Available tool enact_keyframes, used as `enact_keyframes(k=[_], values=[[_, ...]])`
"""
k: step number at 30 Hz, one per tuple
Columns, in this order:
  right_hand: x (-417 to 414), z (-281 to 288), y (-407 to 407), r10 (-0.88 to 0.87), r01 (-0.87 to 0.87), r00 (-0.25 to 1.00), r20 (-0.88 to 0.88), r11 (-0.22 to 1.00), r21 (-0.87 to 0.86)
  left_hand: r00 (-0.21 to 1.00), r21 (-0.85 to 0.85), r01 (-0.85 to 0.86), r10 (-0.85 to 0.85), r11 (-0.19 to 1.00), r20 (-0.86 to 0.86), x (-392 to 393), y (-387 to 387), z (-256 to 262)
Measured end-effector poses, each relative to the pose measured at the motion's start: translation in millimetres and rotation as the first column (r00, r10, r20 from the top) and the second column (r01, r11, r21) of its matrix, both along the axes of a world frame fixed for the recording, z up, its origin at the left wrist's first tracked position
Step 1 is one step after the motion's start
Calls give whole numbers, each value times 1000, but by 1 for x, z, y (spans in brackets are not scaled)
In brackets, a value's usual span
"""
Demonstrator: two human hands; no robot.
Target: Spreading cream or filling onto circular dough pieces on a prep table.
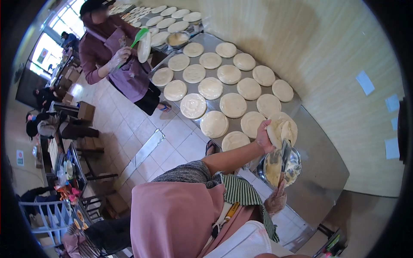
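My left hand [265, 137] grips the edge of a round pale flatbread or cake base [275, 130], tilted above a steel table. Thick cream-coloured spread [288, 129] lies in a fold across its face. In a clear plastic glove, my right hand [276, 198] holds a spatula [285, 158] with a brown handle. The blade's far end meets the lower edge of the base, close to the spread. Beneath the spatula is a shiny metal bowl [296, 166] with pale spread inside and smeared on its wall.
Several coated round bases [233, 105] cover much of the steel table [317, 158]. Beyond its left edge stands a co-worker [122, 61] holding a green spatula [139, 37] and a round base [144, 48]. Another bowl of spread [178, 39] sits at the far end. A wall [335, 96] borders the right.
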State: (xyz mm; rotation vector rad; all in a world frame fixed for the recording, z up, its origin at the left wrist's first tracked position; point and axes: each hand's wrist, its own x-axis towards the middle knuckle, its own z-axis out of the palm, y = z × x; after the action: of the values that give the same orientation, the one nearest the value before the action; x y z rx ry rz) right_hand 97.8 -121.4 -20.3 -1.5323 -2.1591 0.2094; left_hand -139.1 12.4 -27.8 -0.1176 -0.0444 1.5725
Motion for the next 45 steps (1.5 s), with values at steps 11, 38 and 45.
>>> enact_keyframes(k=[11,38,45], values=[[-62,18,18,-469,-320,481,-741,693,-646,965,116,-235,246,965,-89,-173,-35,34],[-533,56,9,-670,-327,336,-662,576,-749,975,62,-28,13,998,221,-570,-102,-14],[-556,63,-5,-669,-318,329,-667,586,-745,978,-16,-43,45,999,205,-579,-108,-20]])
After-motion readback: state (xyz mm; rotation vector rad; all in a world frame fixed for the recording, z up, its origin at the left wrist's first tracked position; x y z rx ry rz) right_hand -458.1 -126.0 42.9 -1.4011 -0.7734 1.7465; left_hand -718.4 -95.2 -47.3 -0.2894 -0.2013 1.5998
